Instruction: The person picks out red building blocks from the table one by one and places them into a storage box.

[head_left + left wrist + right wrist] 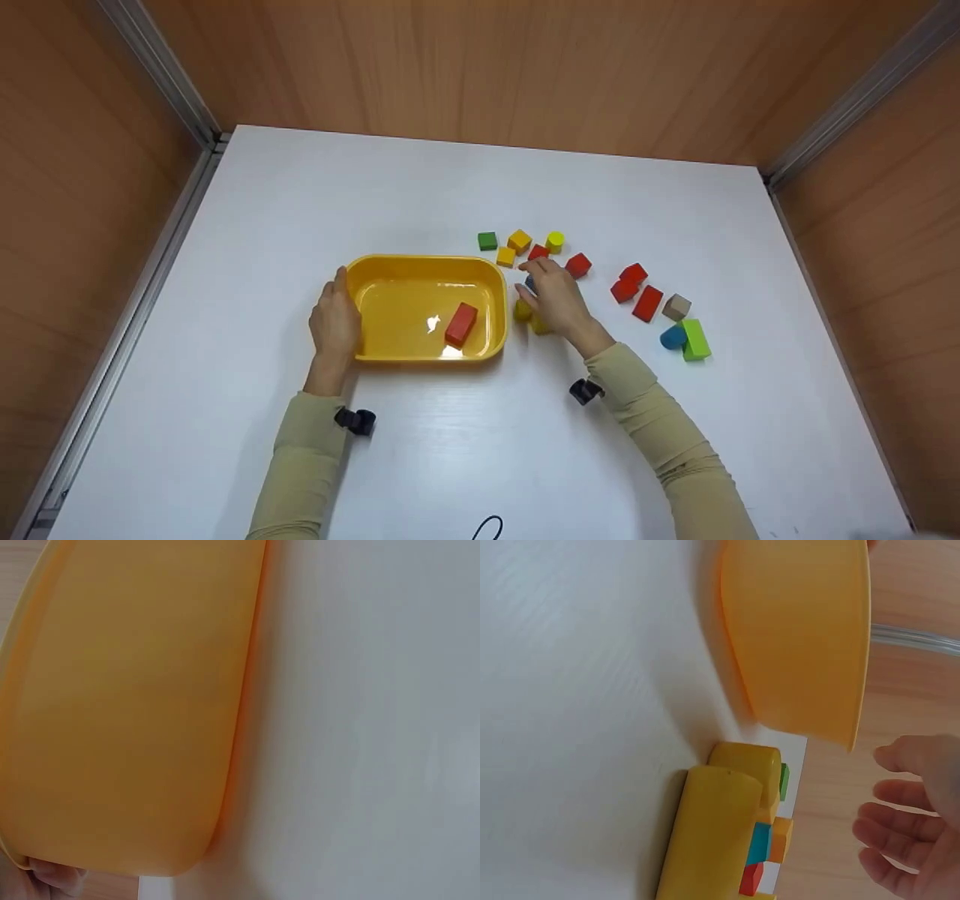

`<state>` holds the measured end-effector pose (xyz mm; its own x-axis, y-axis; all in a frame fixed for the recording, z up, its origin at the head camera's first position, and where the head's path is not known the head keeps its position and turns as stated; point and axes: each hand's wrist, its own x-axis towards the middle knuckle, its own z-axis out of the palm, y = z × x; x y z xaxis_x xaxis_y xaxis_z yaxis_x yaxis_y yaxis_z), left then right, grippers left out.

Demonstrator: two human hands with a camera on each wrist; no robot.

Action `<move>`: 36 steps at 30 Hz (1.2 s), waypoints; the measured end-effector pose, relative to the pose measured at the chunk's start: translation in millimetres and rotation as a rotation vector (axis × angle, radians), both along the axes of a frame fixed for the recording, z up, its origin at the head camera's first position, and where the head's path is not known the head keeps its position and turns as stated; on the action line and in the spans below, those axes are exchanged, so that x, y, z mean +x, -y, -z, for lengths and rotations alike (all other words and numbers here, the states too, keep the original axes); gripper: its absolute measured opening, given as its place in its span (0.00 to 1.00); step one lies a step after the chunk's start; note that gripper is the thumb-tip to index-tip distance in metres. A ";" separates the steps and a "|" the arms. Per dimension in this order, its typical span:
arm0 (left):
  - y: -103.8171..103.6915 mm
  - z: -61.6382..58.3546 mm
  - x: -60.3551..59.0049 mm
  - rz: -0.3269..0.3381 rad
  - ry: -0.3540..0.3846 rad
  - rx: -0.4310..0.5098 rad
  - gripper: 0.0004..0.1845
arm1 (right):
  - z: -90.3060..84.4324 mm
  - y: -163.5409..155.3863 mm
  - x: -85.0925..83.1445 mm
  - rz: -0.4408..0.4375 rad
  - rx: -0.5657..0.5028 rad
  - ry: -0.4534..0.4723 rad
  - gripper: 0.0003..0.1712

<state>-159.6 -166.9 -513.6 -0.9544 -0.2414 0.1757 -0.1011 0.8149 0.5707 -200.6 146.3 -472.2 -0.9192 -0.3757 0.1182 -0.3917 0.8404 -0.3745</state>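
Observation:
My left hand [335, 326] grips the left side of a yellow plastic tray [390, 354]; in the left wrist view its fingers [60, 876] curl at the tray's rim. Inside the tray lies a red rectangular block [461, 324]. To the right of the tray, my right hand [559, 300] hovers over several toy blocks, its fingers spread and loosely bent with nothing between them. Beneath it are two yellow cylinders [712, 832] and a dark blue block [530, 283], partly hidden by the hand. In the right wrist view the hand is apart from the blocks.
Behind the right hand sit a green block [487, 241], orange cubes [519, 241], a yellow cylinder [554, 241] and red blocks [578, 265]. Farther right are more red blocks [647, 304], a plain wooden block [676, 307], a blue cylinder [673, 337] and a light green block [696, 340].

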 end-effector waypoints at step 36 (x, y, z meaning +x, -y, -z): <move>-2.0 0.9 -1.8 -0.014 0.017 -0.004 0.21 | 33.4 -52.3 -48.5 0.357 0.024 0.186 0.32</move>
